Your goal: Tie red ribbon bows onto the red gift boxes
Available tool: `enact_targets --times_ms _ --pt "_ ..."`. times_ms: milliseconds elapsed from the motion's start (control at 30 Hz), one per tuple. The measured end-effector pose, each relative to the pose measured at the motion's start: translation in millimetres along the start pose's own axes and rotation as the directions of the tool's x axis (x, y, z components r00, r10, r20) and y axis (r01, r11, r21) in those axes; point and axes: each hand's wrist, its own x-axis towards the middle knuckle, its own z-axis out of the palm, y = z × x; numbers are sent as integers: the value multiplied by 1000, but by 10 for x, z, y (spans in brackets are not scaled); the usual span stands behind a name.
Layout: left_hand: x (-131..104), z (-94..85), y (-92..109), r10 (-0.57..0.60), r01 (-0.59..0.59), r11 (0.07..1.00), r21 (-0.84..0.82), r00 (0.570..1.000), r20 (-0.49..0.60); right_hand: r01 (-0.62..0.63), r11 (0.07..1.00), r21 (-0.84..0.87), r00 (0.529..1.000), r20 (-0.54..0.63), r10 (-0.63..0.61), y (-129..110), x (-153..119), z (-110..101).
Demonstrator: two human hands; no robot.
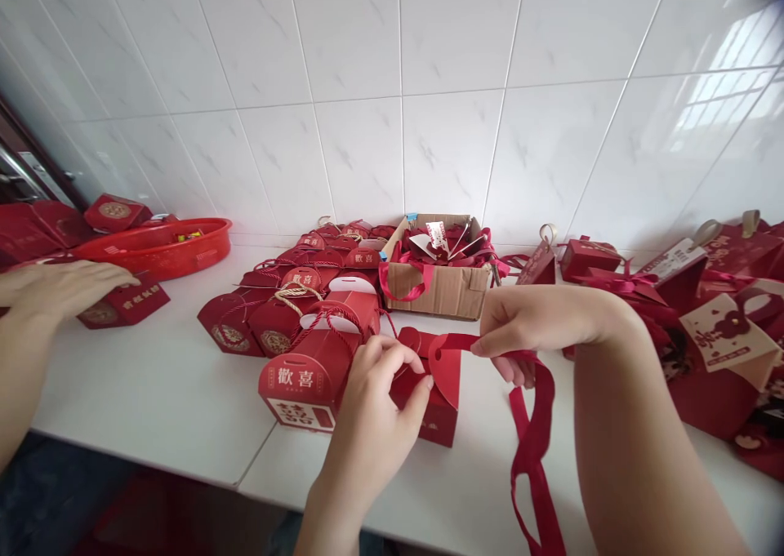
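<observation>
we work at a white tabletop (184,401), with a red gift box (442,425) standing just in front of us, right of a cord-tied box (303,380) with pale characters. our left hand (380,393) lies along its left side, thumb and forefinger bent at the top flaps; we cannot tell whether they pinch the card. our right hand (514,331) is raised just right of the box, its thumb and fingers closed on a red ribbon (539,458). one stretch of the ribbon runs to the box's top flap, and the rest hangs in loops below the hand.

behind, we see a cardboard carton (438,289) holding red ribbon and cards. at far left, a co-worker's hand (73,286) rests over another red box (131,304), near a red plastic basin (211,250). tagged gift boxes (723,360) crowd our right.
</observation>
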Motion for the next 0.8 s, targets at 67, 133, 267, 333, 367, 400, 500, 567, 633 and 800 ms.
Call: enact_targets --times_ms 67,133,267,333,367,400,500,567,633,800 --pt "6 28 -11 30 -30 999 24 999 -30 -4 1000 23 1000 17 4 26 12 -17" --pt "7 55 -25 60 -58 998 35 997 -46 -1 1000 26 1000 30 0 42 26 -27" --pt "3 105 -40 94 -93 995 23 995 -34 15 1000 4 998 64 -15 61 74 -40" --pt "6 124 -42 99 -98 995 24 994 -37 40 999 0 994 98 -40 75 106 -48" --pt "9 131 -42 98 -97 995 25 994 -40 49 999 3 992 114 -49 84 123 -53" --pt "13 138 -43 96 -95 995 27 995 -41 52 999 6 991 124 -52 94 138 -57" --pt "31 152 -51 92 -90 995 31 995 -47 29 999 13 992 124 -30 122 172 -67" --pt "43 163 -61 92 -89 995 41 994 -56 23 1000 18 992 121 -25 137 181 -70" --pt "50 179 -74 89 -86 995 57 994 -62 33 999 29 990 135 -37 146 186 -72" --pt "57 220 -87 91 -84 994 70 989 -113 53 998 40 984 168 -59 152 208 -71"
